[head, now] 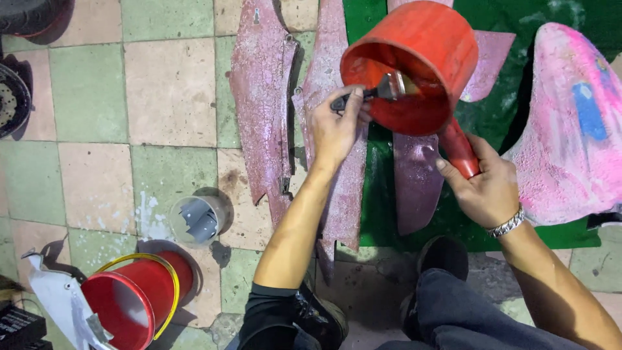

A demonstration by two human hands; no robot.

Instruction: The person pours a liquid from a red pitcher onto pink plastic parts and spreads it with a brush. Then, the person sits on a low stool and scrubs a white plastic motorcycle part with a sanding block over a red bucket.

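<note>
My right hand [487, 185] grips the red handle of a red plastic scoop pot [421, 45], tipped so its mouth faces me. My left hand [334, 126] holds a paintbrush [382, 89] by its dark handle, bristles inside the pot's mouth. Below them lie long purplish-pink motorcycle body panels [262, 97] coated in a speckled, bubbled layer, some on the tiled floor, some on a green mat [382, 194]. A wristband sits on my right wrist.
A large pink panel with a blue patch [570, 123] lies at the right. A red bucket with a yellow rim [133, 301] and a small clear cup holding a grey pipe piece [199, 219] stand at lower left. A white panel [61, 301] leans beside the bucket. My shoes are at the bottom.
</note>
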